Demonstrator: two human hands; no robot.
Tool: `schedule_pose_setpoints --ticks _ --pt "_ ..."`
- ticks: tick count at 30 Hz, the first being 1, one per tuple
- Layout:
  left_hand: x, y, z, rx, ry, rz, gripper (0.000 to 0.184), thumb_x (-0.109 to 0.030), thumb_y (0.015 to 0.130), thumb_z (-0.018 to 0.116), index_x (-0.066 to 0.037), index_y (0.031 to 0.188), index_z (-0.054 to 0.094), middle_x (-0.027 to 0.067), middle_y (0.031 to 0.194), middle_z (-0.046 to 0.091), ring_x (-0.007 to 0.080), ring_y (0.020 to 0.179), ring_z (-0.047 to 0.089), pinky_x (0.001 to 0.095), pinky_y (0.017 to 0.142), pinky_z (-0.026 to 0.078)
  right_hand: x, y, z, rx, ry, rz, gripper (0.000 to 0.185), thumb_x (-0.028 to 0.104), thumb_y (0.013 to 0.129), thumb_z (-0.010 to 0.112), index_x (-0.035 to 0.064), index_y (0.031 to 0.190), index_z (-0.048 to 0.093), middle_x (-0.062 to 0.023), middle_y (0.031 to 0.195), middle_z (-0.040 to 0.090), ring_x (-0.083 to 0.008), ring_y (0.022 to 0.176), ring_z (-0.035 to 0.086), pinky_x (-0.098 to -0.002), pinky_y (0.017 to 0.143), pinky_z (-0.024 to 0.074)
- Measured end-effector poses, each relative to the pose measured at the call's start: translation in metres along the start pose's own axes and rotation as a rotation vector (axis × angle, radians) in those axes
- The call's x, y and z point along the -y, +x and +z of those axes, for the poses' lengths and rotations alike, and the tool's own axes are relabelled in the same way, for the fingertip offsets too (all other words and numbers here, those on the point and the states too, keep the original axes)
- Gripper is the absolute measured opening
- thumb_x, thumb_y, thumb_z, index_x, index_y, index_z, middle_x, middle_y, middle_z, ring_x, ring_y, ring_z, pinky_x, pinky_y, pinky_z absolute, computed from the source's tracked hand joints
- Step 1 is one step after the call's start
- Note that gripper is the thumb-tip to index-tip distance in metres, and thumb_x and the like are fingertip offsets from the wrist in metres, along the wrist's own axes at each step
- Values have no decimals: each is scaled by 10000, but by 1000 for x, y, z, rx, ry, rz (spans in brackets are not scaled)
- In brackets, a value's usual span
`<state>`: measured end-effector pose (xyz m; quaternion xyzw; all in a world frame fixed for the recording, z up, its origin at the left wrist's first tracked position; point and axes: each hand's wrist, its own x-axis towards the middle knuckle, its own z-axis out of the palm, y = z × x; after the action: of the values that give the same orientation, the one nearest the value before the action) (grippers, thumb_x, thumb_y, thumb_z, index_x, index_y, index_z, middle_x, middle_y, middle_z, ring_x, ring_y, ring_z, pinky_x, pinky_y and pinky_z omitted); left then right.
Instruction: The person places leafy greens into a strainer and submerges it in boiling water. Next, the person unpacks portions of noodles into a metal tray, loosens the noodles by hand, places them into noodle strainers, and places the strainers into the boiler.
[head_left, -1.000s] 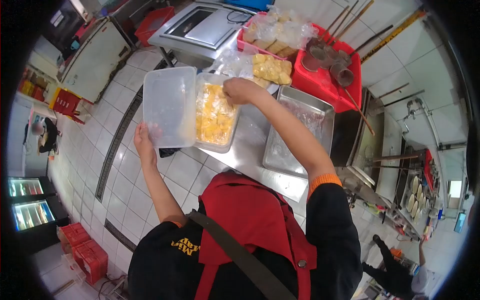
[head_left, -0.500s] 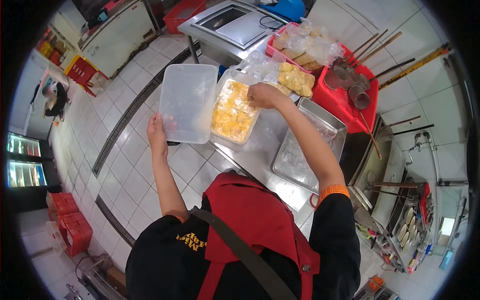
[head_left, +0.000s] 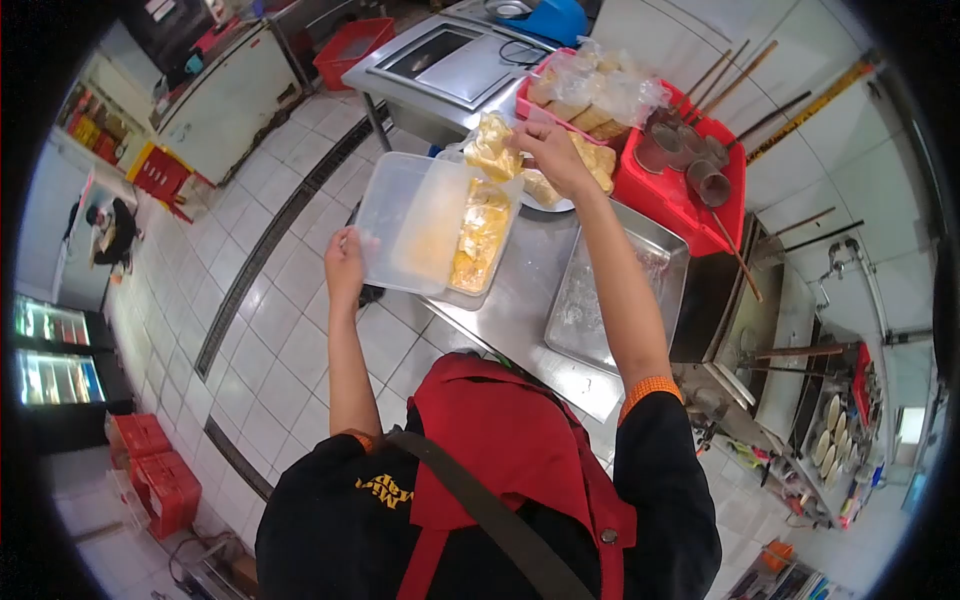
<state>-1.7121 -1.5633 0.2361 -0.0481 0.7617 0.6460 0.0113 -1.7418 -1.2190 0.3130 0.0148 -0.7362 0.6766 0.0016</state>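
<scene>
My left hand (head_left: 345, 268) grips the near left edge of a translucent plastic lid (head_left: 405, 225), tilted over the left part of a plastic container (head_left: 466, 299). Yellow food pieces (head_left: 478, 240) under clear plastic lie in this container, on the corner of the steel table (head_left: 537, 262). Above its far end, my right hand (head_left: 552, 158) pinches a clear plastic bag of yellow pieces (head_left: 492, 150), raised from the container. More bagged yellowish food (head_left: 597, 160) sits just beyond my right hand. The right fingertips are partly hidden by the bag.
A shallow steel tray (head_left: 575, 318) lies right of the container. Behind stand a red crate of bagged food (head_left: 524, 100) and a red bin (head_left: 640, 185) with long-handled metal cups (head_left: 709, 183), handles sticking out. A person (head_left: 115, 232) is far off at left.
My right hand has lifted the bag of yellow pieces up and away from the container. My left hand has shifted right with the lid, which now covers the container's left part.
</scene>
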Motion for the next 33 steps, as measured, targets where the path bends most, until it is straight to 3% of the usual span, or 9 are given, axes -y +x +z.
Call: schedule_pose_setpoints --ticks 4,7,9,12,15,21,25,28,33 --pt "7 19 28 107 656 443 319 -213 860 540 7 1089 575 225 1055 591 353 1055 524 414 900 401 23 -27 4 -132 4 -9 190 212 822 601 58 915 662 2 818 588 -101 730 555 -266 658 478" --pt "-50 -8 83 45 758 809 336 -242 876 539 2 1106 565 223 1149 540 332 1093 496 422 952 366 18 -63 -4 -331 -239 -129 224 245 786 624 32 825 677 -36 738 621 -97 649 552 -272 581 456" --pt "-81 -34 129 316 -46 401 341 -259 894 542 0 1117 552 159 1120 564 239 1043 532 376 888 428 16 -93 -7 -417 -226 -209 215 214 747 652 2 775 664 -19 615 601 -83 590 535 -265 545 430" --pt "-94 -77 200 697 -128 119 343 -257 903 547 2 1128 535 97 1073 586 153 942 567 279 757 486 0 -155 -15 -579 -275 -80 209 191 743 667 -11 790 654 -31 649 610 -78 621 541 -257 563 435" --pt "-95 -111 249 799 -85 103 308 -217 901 551 -2 1120 528 75 1010 608 131 843 602 237 649 510 -21 -220 -38 -844 -91 -67 218 194 738 662 -22 771 655 -83 721 645 -101 691 594 -266 649 482" --pt "-106 -204 326 1001 -371 -177 247 -184 915 517 -3 1083 518 84 961 613 149 831 615 286 627 557 -19 -392 -90 -1407 163 -95 192 59 771 657 -9 948 626 -58 892 623 -102 778 583 -229 704 482" --pt "-95 -263 394 1149 -294 -140 256 -112 892 539 29 1099 487 107 955 604 159 831 612 281 625 569 -52 -509 -164 -1677 61 -77 263 12 786 625 -9 1046 589 -95 917 637 -130 821 611 -235 704 490" --pt "-73 -306 467 1182 -196 9 222 -80 857 562 34 1048 557 111 951 603 169 805 623 266 633 569 -73 -572 -232 -1697 19 232 289 71 781 627 -34 1049 604 -109 915 645 -128 808 599 -237 703 467" --pt "-37 -365 585 1124 188 334 233 -110 791 617 -10 1000 633 181 943 632 238 787 656 316 649 534 -155 -606 -336 -1586 -70 246 282 79 759 612 -19 1023 638 -93 900 652 -136 766 593 -256 704 473"
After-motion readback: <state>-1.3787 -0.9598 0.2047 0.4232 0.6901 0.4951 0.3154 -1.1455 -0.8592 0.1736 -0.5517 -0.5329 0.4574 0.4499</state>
